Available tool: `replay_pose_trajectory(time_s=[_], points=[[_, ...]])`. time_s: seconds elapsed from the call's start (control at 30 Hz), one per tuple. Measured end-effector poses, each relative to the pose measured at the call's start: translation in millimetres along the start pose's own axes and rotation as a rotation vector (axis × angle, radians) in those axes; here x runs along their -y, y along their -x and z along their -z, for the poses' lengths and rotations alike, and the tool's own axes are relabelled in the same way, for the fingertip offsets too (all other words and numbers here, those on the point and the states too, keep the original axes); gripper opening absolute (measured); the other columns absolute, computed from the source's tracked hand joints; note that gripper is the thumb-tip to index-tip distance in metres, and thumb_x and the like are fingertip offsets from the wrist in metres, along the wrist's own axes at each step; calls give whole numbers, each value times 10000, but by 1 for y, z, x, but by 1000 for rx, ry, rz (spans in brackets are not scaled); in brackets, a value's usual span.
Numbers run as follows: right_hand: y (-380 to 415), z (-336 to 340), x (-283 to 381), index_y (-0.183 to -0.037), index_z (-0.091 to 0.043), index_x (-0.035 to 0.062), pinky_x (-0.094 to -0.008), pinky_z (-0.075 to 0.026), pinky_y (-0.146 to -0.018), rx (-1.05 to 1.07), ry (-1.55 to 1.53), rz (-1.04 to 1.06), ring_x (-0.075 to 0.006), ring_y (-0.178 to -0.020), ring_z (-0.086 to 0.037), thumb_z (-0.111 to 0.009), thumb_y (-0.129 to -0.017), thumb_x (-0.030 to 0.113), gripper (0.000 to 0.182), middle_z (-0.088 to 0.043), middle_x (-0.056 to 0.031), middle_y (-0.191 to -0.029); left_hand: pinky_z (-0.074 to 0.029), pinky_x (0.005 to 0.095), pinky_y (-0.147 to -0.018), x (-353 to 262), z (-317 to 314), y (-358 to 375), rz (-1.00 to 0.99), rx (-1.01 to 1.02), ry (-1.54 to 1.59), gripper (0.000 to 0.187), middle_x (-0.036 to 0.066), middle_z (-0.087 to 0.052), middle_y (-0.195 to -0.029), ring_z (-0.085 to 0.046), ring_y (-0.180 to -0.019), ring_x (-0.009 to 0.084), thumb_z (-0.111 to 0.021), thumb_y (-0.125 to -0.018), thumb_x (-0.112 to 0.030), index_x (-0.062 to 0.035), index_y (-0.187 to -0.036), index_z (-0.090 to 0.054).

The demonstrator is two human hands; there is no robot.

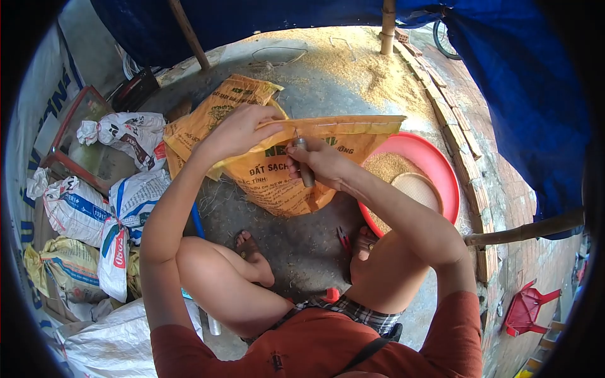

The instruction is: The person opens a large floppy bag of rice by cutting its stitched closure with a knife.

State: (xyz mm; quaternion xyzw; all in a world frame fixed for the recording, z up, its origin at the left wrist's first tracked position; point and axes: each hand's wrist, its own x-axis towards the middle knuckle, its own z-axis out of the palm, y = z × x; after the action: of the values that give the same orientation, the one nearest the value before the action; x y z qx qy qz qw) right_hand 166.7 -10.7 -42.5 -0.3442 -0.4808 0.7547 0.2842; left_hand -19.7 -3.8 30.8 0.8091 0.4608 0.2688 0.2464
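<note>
Orange sack (283, 170) held up over grey ground with grain on it.

Grey concrete is the floor, and yellow grain (372, 69) lies on it near a wooden pole (387, 25). On the left, about four white sacks (126, 132) lie in a pile. The left hand (236, 132) pinches the top edge of the orange sack. The right hand (318, 160) is shut around a small tool (304, 165) that touches that edge. A second orange sack (214, 110) lies behind. One red tub (441, 170) with grain sits just beside, on the right. A brick edge (460, 138) and blue sheet (523, 94) close in the right side. One red chair (526, 309) stands far right. Bare floor shows between the feet.
</note>
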Motion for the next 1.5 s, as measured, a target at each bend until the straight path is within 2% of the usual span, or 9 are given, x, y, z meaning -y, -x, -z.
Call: replay_pose_trajectory(time_s=[0.2,0.37,0.5,0.57,0.8,0.87,0.97,1.27,1.5], points=[[2,-7,0,-979,-470,35,-305,-481,-682,18,-135,-44,-151,-747,-533,-497,-928,106,92,-531,-60,-824,-463,354,-729,-6,16,-1,-13,181,-351,283,167,-651,-798,-627,-771,245,-571,-866,-258,6,-922,-660],[-1,-11,-13,-946,-486,31,-263,-477,-563,33,-58,-3,-133,-629,-544,-531,-906,92,86,-549,-54,-754,-457,340,-779,-8,8,-18,52,64,195,474,145,-650,-967,-612,-923,233,-521,-903,-396,3,-1156,-555],[-2,-11,-14,-938,-489,39,-254,-462,-545,26,-13,19,-129,-604,-537,-539,-894,69,73,-548,-51,-741,-451,297,-784,10,-19,-38,101,31,227,602,128,-621,-1046,-565,-1026,181,-410,-925,-514,-18,-1259,-480],[2,-12,-10,-927,-497,38,-249,-462,-537,-9,-79,-30,-127,-599,-540,-544,-882,45,66,-548,-49,-740,-436,281,-780,10,-19,-44,357,238,518,723,145,-607,-1075,-535,-1086,195,-289,-903,-630,-43,-1292,-453],[0,-5,-15,-918,-509,38,-234,-457,-532,17,-96,-47,-124,-608,-553,-550,-849,1,88,-553,-55,-751,-430,286,-672,4,-17,-46,315,454,363,899,180,-595,-1055,-547,-907,199,-216,-811,-767,-24,-1188,-553],[1,-6,-14,-927,-510,41,-244,-461,-544,15,-89,-53,-129,-617,-556,-543,-842,-9,103,-556,-57,-753,-384,249,-586,6,-17,-44,378,392,323,869,67,-601,-817,-482,-662,109,-203,-824,-756,-45,-1031,-657],[1,-5,-11,-935,-510,42,-261,-469,-567,14,-145,-65,-137,-639,-560,-537,-847,-4,103,-561,-61,-764,-367,228,-539,17,-9,-43,427,356,342,822,8,-537,-676,-462,-600,84,-226,-849,-724,-39,-946,-671],[5,-3,-3,-943,-508,52,-272,-475,-602,11,-190,-97,-145,-696,-562,-522,-855,4,101,-566,-67,-804,-430,219,-629,37,16,-31,193,160,305,230,35,-644,-804,-550,-726,72,-661,-825,-243,-29,-908,-667],[7,-6,3,-976,-498,31,-270,-468,-587,39,-201,-99,-140,-650,-526,-494,-865,6,113,-546,-61,-790,-423,196,-633,29,14,-29,139,61,218,173,-11,-617,-771,-519,-692,36,-671,-816,-153,-2,-900,-660]])
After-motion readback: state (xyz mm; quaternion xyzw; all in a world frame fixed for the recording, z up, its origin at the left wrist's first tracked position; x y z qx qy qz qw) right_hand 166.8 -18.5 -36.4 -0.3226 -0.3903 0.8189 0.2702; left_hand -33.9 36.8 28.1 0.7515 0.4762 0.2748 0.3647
